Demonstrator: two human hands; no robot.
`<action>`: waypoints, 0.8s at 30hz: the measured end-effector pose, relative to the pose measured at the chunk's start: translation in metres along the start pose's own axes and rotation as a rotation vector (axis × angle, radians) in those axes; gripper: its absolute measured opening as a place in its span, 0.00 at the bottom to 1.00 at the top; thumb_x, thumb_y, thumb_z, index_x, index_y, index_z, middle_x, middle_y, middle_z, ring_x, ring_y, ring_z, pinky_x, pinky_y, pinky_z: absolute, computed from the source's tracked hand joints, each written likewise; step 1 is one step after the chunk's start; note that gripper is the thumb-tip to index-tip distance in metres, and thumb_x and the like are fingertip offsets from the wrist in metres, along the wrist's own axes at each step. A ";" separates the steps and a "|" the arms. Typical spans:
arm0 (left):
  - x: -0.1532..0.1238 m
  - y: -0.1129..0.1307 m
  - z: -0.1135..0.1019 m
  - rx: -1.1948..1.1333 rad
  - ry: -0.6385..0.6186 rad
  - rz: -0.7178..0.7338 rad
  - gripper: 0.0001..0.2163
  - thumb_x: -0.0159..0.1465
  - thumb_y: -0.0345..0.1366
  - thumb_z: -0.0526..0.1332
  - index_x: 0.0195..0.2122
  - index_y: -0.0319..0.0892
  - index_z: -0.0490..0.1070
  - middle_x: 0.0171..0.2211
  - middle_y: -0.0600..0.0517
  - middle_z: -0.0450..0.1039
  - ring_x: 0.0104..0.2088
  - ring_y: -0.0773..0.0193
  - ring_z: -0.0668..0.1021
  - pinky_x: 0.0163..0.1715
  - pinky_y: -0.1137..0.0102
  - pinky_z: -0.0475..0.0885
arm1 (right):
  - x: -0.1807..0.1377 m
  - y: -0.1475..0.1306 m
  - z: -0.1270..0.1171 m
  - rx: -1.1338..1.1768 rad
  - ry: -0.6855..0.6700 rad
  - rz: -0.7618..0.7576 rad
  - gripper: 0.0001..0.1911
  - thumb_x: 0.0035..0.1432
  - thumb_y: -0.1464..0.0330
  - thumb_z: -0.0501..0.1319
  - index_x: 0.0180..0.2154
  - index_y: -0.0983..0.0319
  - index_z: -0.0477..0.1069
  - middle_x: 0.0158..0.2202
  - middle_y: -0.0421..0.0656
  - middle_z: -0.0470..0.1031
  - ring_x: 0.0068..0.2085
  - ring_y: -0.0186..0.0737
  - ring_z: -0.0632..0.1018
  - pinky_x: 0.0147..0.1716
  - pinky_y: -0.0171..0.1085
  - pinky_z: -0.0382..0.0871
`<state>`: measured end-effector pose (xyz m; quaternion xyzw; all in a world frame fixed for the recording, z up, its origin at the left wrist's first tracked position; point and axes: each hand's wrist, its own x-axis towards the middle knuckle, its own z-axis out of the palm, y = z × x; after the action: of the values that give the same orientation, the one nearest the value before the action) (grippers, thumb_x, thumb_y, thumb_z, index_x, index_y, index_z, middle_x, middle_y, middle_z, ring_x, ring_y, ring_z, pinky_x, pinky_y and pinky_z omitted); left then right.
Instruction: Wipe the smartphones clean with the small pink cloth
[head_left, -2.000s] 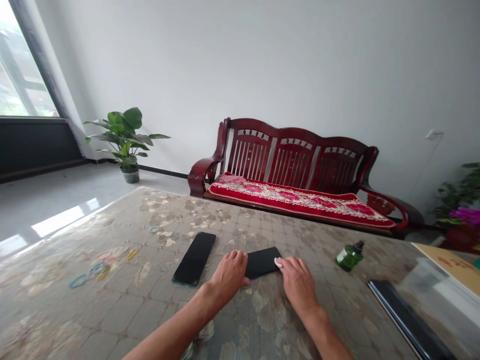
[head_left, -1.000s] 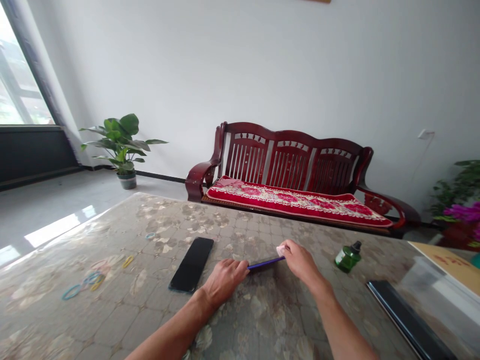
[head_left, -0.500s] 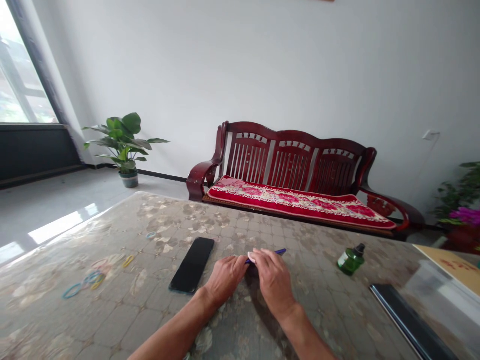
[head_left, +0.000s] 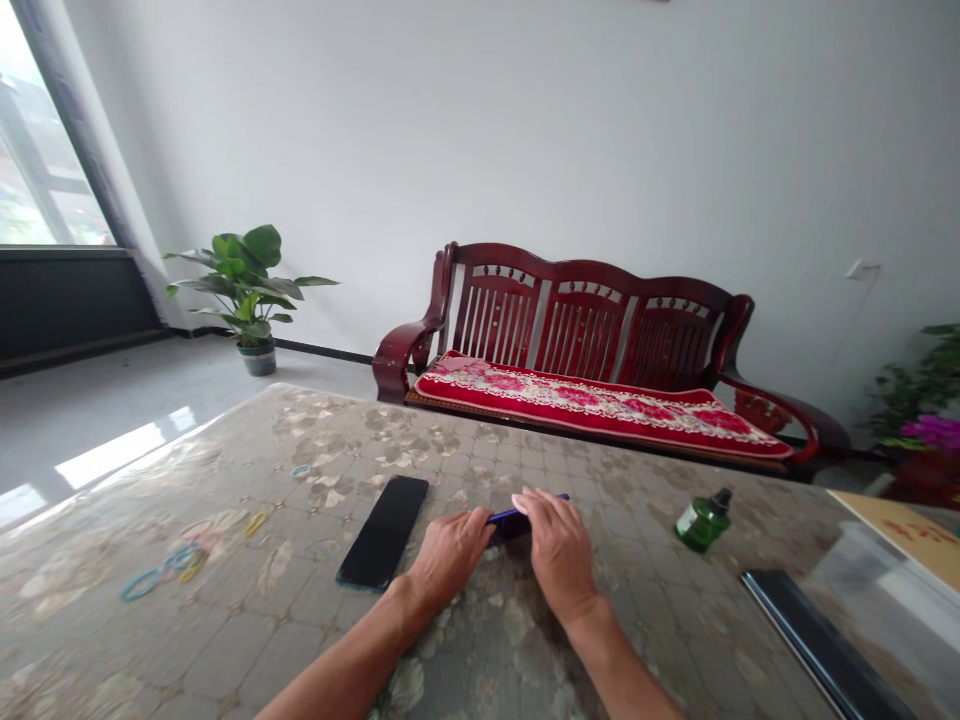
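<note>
A phone with a blue-purple edge [head_left: 517, 517] is tipped up on its side on the patterned table [head_left: 300, 600]. My left hand [head_left: 448, 550] grips its near end with curled fingers. My right hand [head_left: 556, 545] presses a small white pad [head_left: 519, 502] against the phone's upper edge. A second black phone [head_left: 384, 530] lies flat, screen up, just left of my left hand.
Coloured rubber bands [head_left: 169, 565] are scattered at the table's left. A small green bottle [head_left: 701, 520] stands to the right, with a dark flat device [head_left: 817, 640] and a cardboard box [head_left: 900, 535] beyond. A red wooden bench [head_left: 592, 350] and a potted plant [head_left: 247, 290] are behind.
The phone went from lying flat to being tipped on its edge. My right hand with the white pad slid along that edge from its far end towards my left hand, then back a little.
</note>
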<state>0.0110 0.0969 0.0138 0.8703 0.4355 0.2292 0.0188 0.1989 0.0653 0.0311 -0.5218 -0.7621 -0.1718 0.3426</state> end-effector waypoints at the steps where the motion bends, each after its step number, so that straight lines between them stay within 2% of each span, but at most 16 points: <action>1: 0.000 0.000 0.000 -0.001 0.004 0.001 0.07 0.71 0.34 0.52 0.37 0.43 0.67 0.30 0.52 0.76 0.32 0.62 0.80 0.33 0.72 0.72 | 0.001 -0.008 0.002 0.019 -0.001 -0.027 0.15 0.64 0.75 0.53 0.50 0.58 0.71 0.49 0.45 0.77 0.52 0.44 0.74 0.52 0.44 0.64; 4: -0.002 0.000 -0.002 -0.003 0.005 -0.003 0.07 0.71 0.33 0.52 0.36 0.43 0.66 0.29 0.52 0.76 0.31 0.62 0.80 0.32 0.73 0.71 | 0.003 -0.018 0.004 0.052 -0.012 -0.076 0.16 0.65 0.75 0.53 0.51 0.58 0.71 0.50 0.44 0.77 0.52 0.43 0.74 0.53 0.43 0.63; 7: -0.002 0.000 -0.005 0.002 -0.016 -0.006 0.07 0.71 0.34 0.52 0.37 0.43 0.67 0.29 0.53 0.76 0.31 0.62 0.80 0.32 0.73 0.71 | 0.000 -0.001 0.000 0.043 -0.015 -0.044 0.15 0.64 0.76 0.53 0.49 0.58 0.71 0.49 0.44 0.78 0.52 0.43 0.74 0.53 0.43 0.62; 11: -0.001 0.002 -0.008 -0.012 -0.025 0.001 0.05 0.71 0.34 0.53 0.39 0.43 0.67 0.30 0.52 0.77 0.32 0.61 0.80 0.33 0.72 0.71 | -0.008 0.037 -0.005 0.057 0.013 0.118 0.15 0.65 0.74 0.51 0.47 0.59 0.73 0.47 0.45 0.78 0.51 0.44 0.75 0.52 0.43 0.63; 13: -0.001 0.003 -0.008 -0.024 -0.022 0.000 0.06 0.71 0.34 0.53 0.39 0.43 0.67 0.30 0.52 0.77 0.33 0.61 0.80 0.33 0.72 0.71 | -0.011 0.050 -0.003 0.112 0.014 0.250 0.16 0.66 0.71 0.49 0.45 0.60 0.74 0.45 0.46 0.79 0.48 0.43 0.77 0.49 0.41 0.65; 18: -0.001 0.004 -0.006 -0.062 -0.005 -0.027 0.06 0.71 0.35 0.52 0.39 0.44 0.67 0.31 0.52 0.77 0.33 0.62 0.80 0.33 0.73 0.71 | -0.009 0.056 0.005 0.294 0.007 0.657 0.18 0.65 0.59 0.48 0.45 0.58 0.73 0.43 0.47 0.80 0.43 0.46 0.79 0.40 0.38 0.68; 24: -0.002 0.005 -0.005 -0.089 0.009 -0.068 0.07 0.71 0.35 0.51 0.38 0.44 0.67 0.30 0.52 0.77 0.32 0.62 0.80 0.32 0.73 0.70 | -0.009 0.057 0.010 0.407 0.030 0.758 0.20 0.62 0.55 0.49 0.43 0.59 0.73 0.40 0.47 0.80 0.41 0.46 0.78 0.41 0.39 0.68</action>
<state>0.0118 0.0919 0.0185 0.8522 0.4544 0.2515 0.0636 0.2490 0.0880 0.0119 -0.6842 -0.5297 0.1123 0.4885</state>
